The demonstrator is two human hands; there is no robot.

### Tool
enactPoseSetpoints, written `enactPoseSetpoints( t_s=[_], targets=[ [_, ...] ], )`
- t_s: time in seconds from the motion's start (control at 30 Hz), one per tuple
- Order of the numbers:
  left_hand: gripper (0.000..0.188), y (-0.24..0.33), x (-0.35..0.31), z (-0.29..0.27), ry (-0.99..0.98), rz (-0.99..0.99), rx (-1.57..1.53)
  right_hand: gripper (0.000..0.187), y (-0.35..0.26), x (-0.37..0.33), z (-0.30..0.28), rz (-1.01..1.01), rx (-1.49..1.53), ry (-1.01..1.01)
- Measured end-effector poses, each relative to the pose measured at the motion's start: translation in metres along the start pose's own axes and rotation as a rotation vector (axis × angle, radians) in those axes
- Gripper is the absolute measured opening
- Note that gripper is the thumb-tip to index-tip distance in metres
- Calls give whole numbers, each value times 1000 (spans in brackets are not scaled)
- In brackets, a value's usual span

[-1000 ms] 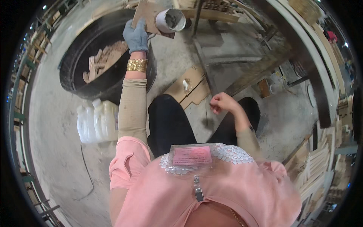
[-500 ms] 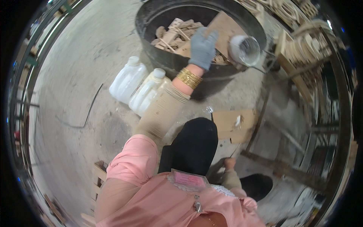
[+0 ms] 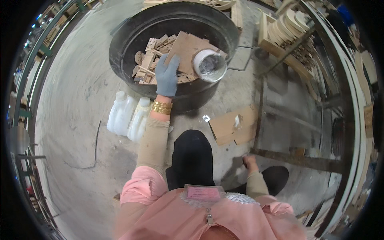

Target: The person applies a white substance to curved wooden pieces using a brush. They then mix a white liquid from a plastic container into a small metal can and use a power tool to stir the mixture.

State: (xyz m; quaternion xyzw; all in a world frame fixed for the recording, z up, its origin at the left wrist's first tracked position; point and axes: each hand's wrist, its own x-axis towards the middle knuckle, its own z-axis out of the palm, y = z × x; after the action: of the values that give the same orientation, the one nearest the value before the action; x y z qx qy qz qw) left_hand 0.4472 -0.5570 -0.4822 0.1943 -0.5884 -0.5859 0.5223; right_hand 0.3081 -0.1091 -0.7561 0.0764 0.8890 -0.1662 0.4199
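My left hand (image 3: 167, 77), in a grey-blue glove, reaches over the near rim of a large black tub (image 3: 192, 94). Its thumb and fingers straddle the corner of a flat brown wooden board (image 3: 187, 50), which lies on wood scraps (image 3: 149, 61) in the tub. On the board, by the right rim, a white pot (image 3: 210, 66) with a grey-smeared inside leans with its mouth toward me. My bare right hand (image 3: 250, 162) is low beside my right knee, fingers curled. A small dark bit shows at its fingertips, too small to name.
Two white plastic jugs (image 3: 121, 114) stand on the floor left of my left forearm. A flattened cardboard piece (image 3: 234, 125) lies ahead of my right hand. To the right are a dark metal frame (image 3: 296, 158) and a wooden crate (image 3: 276, 46) of curved wood parts.
The whole view has swung, so the tub and jugs now appear farther left. My left hand keeps its place at the board's corner. My right hand's fingers remain curled.
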Motion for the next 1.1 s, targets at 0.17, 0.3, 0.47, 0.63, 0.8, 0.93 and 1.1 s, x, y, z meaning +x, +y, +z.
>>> enactPoseSetpoints(
  t_s=[0.17,0.3,0.47,0.63,0.8,0.93,1.1],
  targets=[
    [29,-2,3,12,18,-257,-348,18,-72,-69,-83,-160,-247,110],
    [45,14,-6,-54,-194,288,1142,19,-167,-177,-73,-236,-103,-127],
    [42,58,-47,-22,124,-3,1122,8,-193,-252,-67,-253,264,-364],
    [37,135,-81,-9,689,-611,-481,10,-188,-292,-99,-284,280,-320],
    [30,210,-144,-80,952,-744,-486,5,-210,-340,-152,-255,182,-282],
    [23,288,-177,-150,1166,-775,-290,12,-241,-363,-168,-288,220,-290],
    [16,361,-207,-241,1484,-723,-282,31,-270,-365,-126,-370,46,-384]
  ],
)
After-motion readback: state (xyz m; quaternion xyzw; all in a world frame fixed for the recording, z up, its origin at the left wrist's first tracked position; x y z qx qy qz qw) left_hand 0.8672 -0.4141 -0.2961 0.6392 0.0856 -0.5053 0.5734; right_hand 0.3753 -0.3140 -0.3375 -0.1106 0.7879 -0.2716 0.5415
